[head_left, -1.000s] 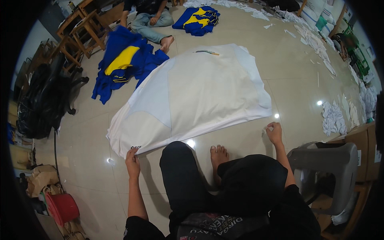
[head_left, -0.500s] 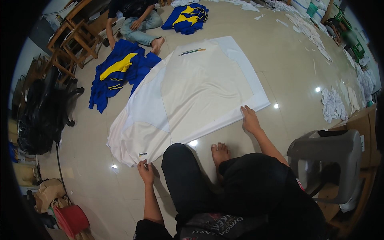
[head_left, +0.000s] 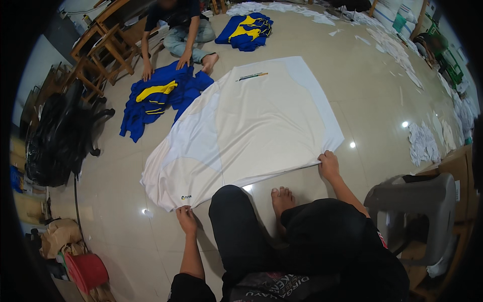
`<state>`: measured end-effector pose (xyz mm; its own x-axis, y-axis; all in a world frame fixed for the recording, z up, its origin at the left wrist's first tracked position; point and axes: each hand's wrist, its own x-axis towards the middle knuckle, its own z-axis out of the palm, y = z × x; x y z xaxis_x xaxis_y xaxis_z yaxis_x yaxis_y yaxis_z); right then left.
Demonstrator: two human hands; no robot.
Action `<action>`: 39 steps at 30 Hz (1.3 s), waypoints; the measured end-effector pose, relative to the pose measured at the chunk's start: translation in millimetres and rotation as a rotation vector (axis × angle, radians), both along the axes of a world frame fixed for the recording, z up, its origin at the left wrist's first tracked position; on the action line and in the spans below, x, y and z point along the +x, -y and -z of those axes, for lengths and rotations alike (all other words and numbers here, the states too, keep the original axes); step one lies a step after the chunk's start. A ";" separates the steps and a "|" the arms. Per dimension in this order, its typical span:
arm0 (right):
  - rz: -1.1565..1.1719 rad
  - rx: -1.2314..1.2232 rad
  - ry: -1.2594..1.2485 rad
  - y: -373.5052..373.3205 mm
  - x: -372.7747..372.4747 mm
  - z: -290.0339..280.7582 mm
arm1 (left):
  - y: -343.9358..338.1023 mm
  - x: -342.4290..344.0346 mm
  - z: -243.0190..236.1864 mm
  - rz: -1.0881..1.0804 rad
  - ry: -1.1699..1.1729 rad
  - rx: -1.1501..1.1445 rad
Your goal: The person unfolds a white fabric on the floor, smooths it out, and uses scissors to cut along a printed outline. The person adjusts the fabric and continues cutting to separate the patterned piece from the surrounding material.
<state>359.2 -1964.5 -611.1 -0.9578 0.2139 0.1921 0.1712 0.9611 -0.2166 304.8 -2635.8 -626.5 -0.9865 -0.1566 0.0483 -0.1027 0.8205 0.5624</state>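
Note:
A large cream shirt [head_left: 271, 110] with white side panels lies spread on the tiled floor in front of me. It has a small print near its far edge and another near its left corner, and soft wrinkles run across its middle. My left hand [head_left: 186, 221] pinches the near left edge, just below the small print. At the near right edge, my right hand [head_left: 329, 165] grips the hem, its fingers closed on the cloth. The near edge runs between my two hands, partly behind my knee.
Across from me a person [head_left: 173, 30] sits with hands on a blue and yellow garment [head_left: 146, 108]. A folded blue and yellow pile [head_left: 246, 32] lies beyond. A grey plastic stool [head_left: 412, 216] stands right; white scraps [head_left: 421, 143] lie near it. Black bags [head_left: 55, 141] stand left.
My right hand has closed on the hem, and the cloth edge there now bunches up. The other person has brought both hands onto the blue garment. The whole view has shifted slightly.

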 end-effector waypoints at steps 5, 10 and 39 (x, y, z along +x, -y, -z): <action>-0.032 -0.027 -0.035 10.1 24.9 -28.9 | 12.4 -8.2 -9.1 -0.096 -0.064 0.251; 0.125 -0.359 0.042 -10.9 52.3 -43.8 | -37.2 -28.8 -49.8 -0.191 -0.039 0.712; -0.107 -0.831 -0.829 -162.6 -276.9 -337.7 | 27.3 -309.6 -356.5 -0.087 -0.817 0.153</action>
